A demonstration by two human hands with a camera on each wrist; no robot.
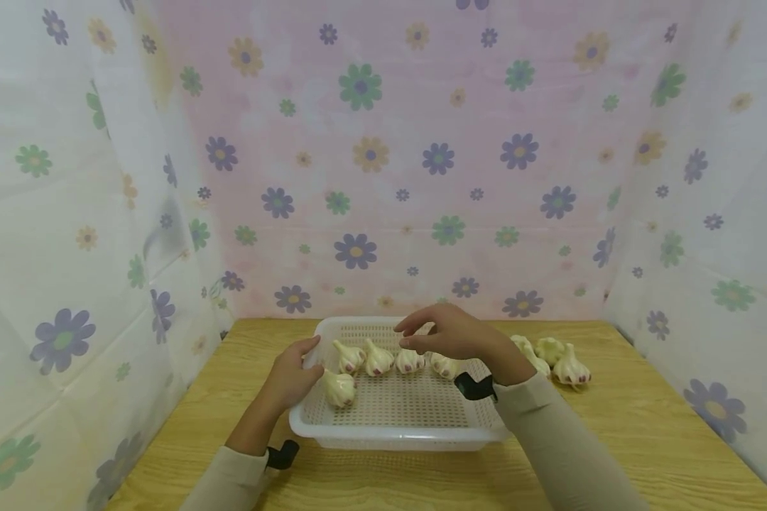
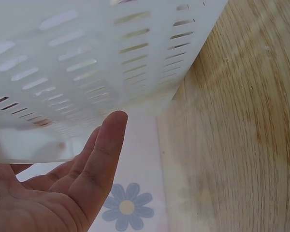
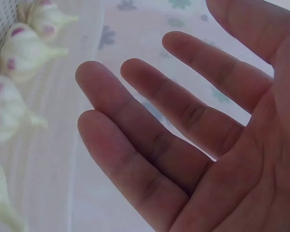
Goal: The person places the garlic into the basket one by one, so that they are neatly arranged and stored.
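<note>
A white slotted plastic basket (image 1: 396, 438) holds several garlic bulbs (image 1: 378, 360), most in a row toward its far side and one garlic bulb (image 1: 340, 389) near the left wall. My left hand (image 1: 292, 376) holds the basket's left rim, thumb over the edge; in the left wrist view its fingers (image 2: 104, 159) lie along the outside of the slotted wall. Over the basket's far right part hovers my right hand (image 1: 457, 332), holding nothing. Its fingers (image 3: 130, 137) are spread and loosely bent in the right wrist view, with garlic bulbs (image 3: 26, 53) to the left.
More garlic bulbs (image 1: 572, 367) lie in a group on the wooden table (image 1: 620, 440), right of the basket and partly behind my right forearm. Flower-printed cloth (image 1: 371, 213) hangs at the back and both sides of the table.
</note>
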